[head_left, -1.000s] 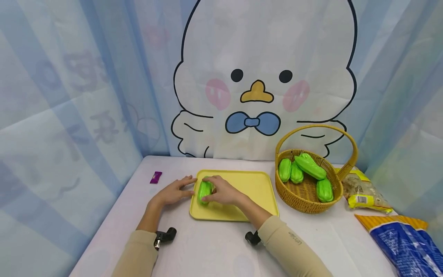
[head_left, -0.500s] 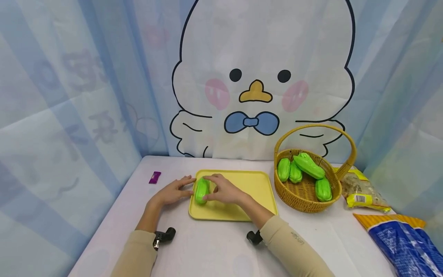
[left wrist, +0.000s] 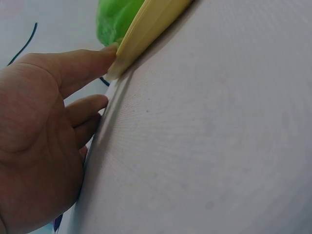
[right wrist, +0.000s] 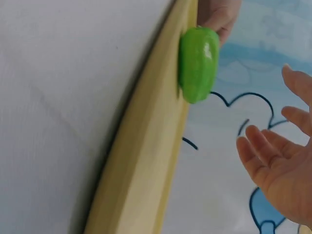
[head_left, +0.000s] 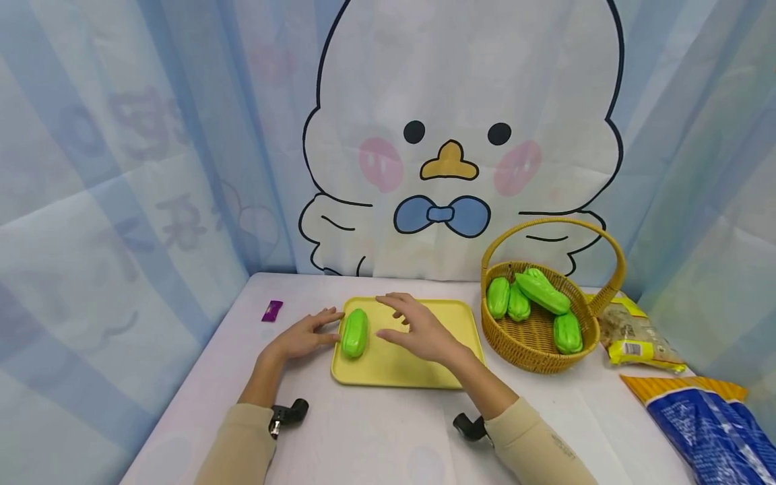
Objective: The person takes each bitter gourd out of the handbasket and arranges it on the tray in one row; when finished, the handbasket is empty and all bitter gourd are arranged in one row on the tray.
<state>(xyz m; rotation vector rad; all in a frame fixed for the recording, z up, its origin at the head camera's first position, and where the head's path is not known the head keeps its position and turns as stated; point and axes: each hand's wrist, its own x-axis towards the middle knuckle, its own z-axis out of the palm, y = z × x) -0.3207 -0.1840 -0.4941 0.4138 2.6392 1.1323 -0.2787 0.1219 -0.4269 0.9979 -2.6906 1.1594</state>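
A glossy green toy vegetable (head_left: 355, 333), long, ribbed and zucchini-like, lies near the left end of a yellow rectangular tray (head_left: 418, 374). My left hand (head_left: 301, 335) rests at the tray's left edge, fingers extended. In the left wrist view its thumb (left wrist: 92, 68) touches the rim. My right hand (head_left: 421, 330) hovers above the tray to the right of the vegetable, fingers spread and holding nothing. The right wrist view shows that hand's fingers (right wrist: 265, 148) apart from the green vegetable (right wrist: 199, 66).
A wicker basket (head_left: 533, 360) with a tall handle holds several similar green vegetables (head_left: 542, 292) to the tray's right. Beyond it lie a yellow-and-clear bag (head_left: 642, 333) and a blue-and-orange bag (head_left: 703, 424). A small purple packet (head_left: 272, 310) sits on the white table at left.
My right hand has let go of the green vegetable and moved right, away from it. The vegetable has shifted slightly left on the tray. My left hand has stayed at the tray edge.
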